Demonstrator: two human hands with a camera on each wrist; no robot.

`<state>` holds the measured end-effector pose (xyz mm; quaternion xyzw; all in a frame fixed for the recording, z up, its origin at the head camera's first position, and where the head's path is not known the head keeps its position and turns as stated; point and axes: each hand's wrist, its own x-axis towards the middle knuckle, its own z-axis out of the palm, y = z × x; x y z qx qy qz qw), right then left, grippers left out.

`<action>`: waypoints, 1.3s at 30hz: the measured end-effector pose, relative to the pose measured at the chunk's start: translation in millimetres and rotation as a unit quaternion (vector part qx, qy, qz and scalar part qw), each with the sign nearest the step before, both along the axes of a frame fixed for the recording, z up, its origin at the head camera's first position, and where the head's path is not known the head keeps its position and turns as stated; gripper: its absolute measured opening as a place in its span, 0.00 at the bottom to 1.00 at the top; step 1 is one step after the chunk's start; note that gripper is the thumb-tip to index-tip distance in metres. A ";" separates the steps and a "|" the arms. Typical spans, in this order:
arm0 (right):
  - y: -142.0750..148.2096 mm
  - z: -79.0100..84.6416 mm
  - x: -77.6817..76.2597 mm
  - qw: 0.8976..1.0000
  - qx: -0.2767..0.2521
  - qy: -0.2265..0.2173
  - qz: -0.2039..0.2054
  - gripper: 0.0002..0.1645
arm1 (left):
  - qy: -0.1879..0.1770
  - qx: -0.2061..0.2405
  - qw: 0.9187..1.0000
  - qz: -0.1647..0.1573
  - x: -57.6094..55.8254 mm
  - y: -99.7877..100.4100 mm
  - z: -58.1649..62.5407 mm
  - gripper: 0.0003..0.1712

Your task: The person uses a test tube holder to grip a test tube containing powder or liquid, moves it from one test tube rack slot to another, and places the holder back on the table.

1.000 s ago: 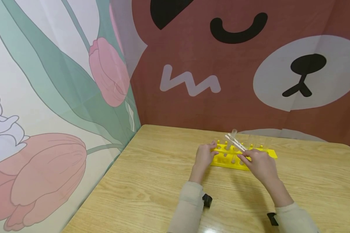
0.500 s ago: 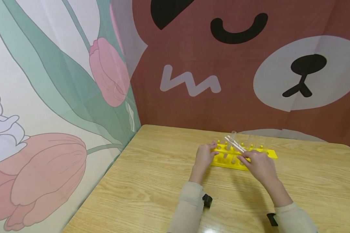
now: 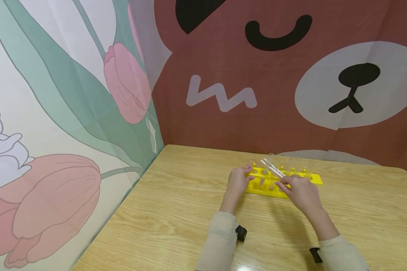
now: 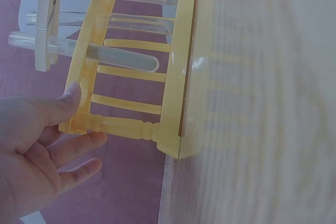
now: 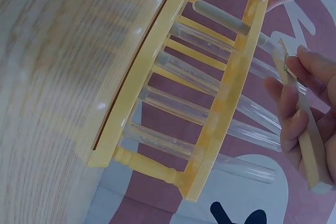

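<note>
My left hand grips the left end of a yellow test tube rack, thumb on its upper bar in the left wrist view. A wooden test tube clamp is held in my right hand, above the rack. Near its upper end, the clamp grasps a test tube with greyish contents in its lower part. That tube passes through the rack's upper bar; its rounded bottom hangs short of the base in the left wrist view. The right wrist view shows the clamp lying across my curled fingers.
Several clear test tubes stand in the rack to the right of the clamped one. The rack rests on a wood-grain table near its back edge. Behind hangs a printed cloth with a bear.
The clamp and its test tube have sunk slightly toward the rack, and the tube's rim stands lower. My left hand and the rack stay in place.
</note>
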<state>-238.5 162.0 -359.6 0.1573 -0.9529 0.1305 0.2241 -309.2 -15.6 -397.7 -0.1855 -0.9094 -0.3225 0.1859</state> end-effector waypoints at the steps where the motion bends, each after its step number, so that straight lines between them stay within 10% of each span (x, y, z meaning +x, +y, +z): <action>1: -0.1 0.2 -0.3 1.000 -0.001 -0.004 0.000 0.10 | 0.002 -0.001 1.000 0.000 -0.2 0.0 0.2 0.21; 15: -1.7 -0.4 -0.7 0.998 -0.005 -0.059 0.001 0.10 | 0.009 -0.001 1.000 -0.001 1.5 -0.9 -1.9 0.21; 39: -2.1 1.3 -4.2 0.999 0.011 -0.033 0.012 0.11 | 0.009 -0.001 1.000 0.003 1.4 0.7 -0.5 0.20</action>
